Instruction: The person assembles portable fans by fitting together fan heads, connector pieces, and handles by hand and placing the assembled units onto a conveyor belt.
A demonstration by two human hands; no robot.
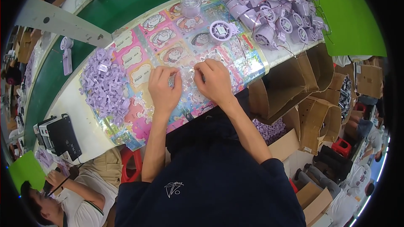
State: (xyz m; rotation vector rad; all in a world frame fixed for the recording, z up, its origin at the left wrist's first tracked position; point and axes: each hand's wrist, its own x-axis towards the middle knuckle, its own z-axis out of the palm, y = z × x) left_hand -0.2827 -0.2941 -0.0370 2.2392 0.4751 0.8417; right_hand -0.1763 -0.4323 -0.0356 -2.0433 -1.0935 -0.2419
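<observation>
My left hand (pixel 164 87) and my right hand (pixel 215 80) are side by side above a colourful printed sheet (pixel 141 52) covering the table. The fingers of each are curled in, with thumb and forefinger close together. Something clear and shiny shows in the gap between them, too indistinct to name. Beyond my right hand lies a round lilac plastic housing (pixel 221 31) with a light plate at its centre and a wire. Farther off stands a clear, round, ribbed part (pixel 191 5).
At the far right are heaped lilac round housings (pixel 269 12) with wires; small lilac plastic pieces (pixel 104 86) are piled on the left. A black box-shaped device (pixel 63 136) sits near the left edge. Cardboard boxes (pixel 290 80) stand right of the table. A co-worker (pixel 80 193) sits at lower left.
</observation>
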